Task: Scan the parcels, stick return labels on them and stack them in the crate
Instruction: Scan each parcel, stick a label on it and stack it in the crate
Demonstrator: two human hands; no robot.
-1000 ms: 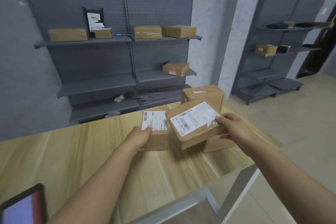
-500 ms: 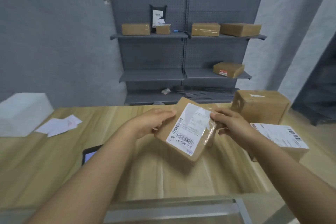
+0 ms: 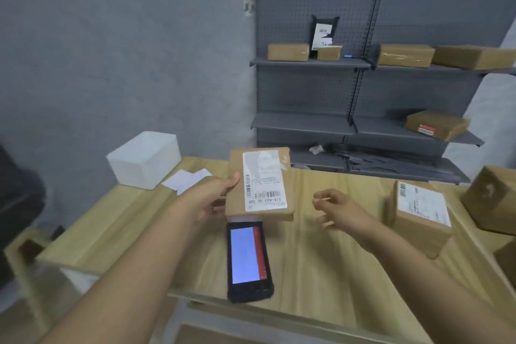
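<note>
2 hands over pale wooden table (image 3: 321, 260): left hand (image 3: 208, 201) grips brown cardboard parcel w/ white label (image 3: 261, 184) above black handheld scanner (image 3: 247, 260); right hand (image 3: 339, 209) loose, empty. Risk (1-handed grip): parcel tilts, barcode misreads.

A single head-worn wide-angle view looks forward and down over the pale wooden surface (image 3: 321, 260), close up, facing grey metal shelving (image 3: 363, 92).
</note>
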